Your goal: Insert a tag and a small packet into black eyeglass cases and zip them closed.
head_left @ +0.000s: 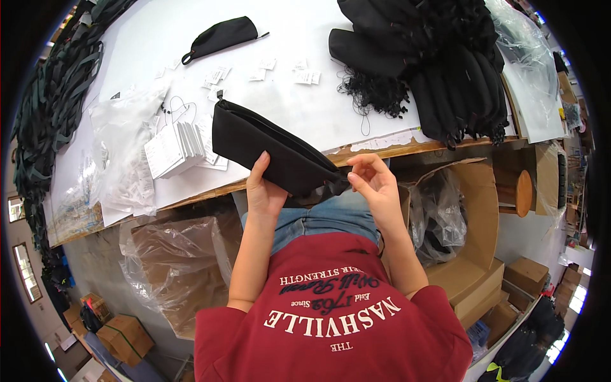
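Note:
A black zip pouch (270, 149) slants over the front edge of the table, its long zipper side facing up and right. My left hand (264, 191) is closed on its lower edge, thumb on the near face and the other fingers hidden behind. At the pouch's right end, my right hand (375, 184) is bent with thumb and fingertips drawn together in a pinch. Whatever is between those fingertips is too small to tell. Farther back on the table lies another black pouch (224, 37) with a loop at one end.
A large heap of black pouches (439, 63) with tangled cords covers the table's right. Stacked white tags (175, 151), small loose labels (307, 77) and a see-through plastic bag (121, 146) lie left of it. Cardboard boxes (474, 216) stand below. Dark straps (54, 121) hang at far left.

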Demonstrator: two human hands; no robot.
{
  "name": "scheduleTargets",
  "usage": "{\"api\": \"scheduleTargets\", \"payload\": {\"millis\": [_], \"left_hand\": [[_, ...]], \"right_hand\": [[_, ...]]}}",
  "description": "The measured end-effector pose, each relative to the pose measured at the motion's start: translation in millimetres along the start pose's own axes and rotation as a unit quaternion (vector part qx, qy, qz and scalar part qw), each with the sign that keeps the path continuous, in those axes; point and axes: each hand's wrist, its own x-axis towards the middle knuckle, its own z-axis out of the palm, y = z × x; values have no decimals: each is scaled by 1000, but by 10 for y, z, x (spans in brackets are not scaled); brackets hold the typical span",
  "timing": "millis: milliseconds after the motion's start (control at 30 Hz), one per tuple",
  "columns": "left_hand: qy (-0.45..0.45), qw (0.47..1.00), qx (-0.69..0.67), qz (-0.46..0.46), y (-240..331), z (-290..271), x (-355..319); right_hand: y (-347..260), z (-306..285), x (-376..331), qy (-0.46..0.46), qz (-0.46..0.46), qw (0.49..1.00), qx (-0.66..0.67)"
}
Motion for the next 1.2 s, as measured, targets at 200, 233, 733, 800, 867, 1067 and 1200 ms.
{"api": "scheduleTargets", "payload": {"millis": [200,233,733,800,867,1067,1200], "left_hand": [[-10,997,81,0,-14,50,-74],[-34,989,143,-27,-10,108,-121],[-18,964,143,-224,-156,372,-329],[-3,967,123,-223,-158,281,-251],[29,974,65,-213,-105,244,-172],[-28,984,-34,-170,84,55,-6],[-31,987,-34,-154,70,85,-11]], "right_hand": [[-78,-72,76,1,-70,988,-140],[-143,-49,114,3,-68,988,-138],[-218,105,318,116,-228,946,-200],[-193,150,210,69,-148,971,-173],[-166,227,85,-7,-141,974,-179],[-159,269,-131,-119,-50,981,-146],[-172,245,-129,-140,-66,975,-156]]}}
